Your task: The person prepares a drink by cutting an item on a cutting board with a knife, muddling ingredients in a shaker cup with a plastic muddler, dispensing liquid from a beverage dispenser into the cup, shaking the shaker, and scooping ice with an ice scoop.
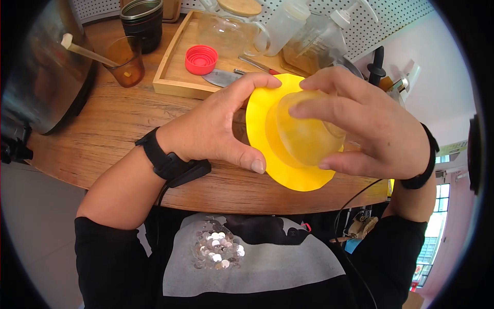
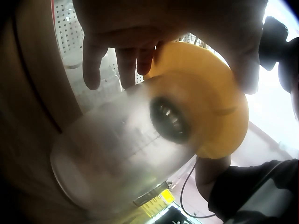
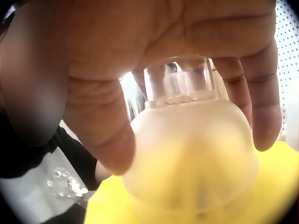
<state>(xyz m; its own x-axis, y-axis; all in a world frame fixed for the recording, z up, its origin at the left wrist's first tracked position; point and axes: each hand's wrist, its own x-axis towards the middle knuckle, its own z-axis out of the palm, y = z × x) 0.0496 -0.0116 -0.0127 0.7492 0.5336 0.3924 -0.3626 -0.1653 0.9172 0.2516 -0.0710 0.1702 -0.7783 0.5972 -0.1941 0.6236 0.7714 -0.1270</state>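
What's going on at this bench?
A person has both hands on a frosted bottle with a wavy yellow brim round it. The left hand spans the brim with fingers and thumb at its edge; the right hand is round the top of the bottle. Beyond them, a red cap sits in a wooden tray.

Forearms (image 1: 121, 188) angled inward, left grip (image 1: 221, 123) curved open-sided, right grip (image 1: 370, 126) arched, fingers bent
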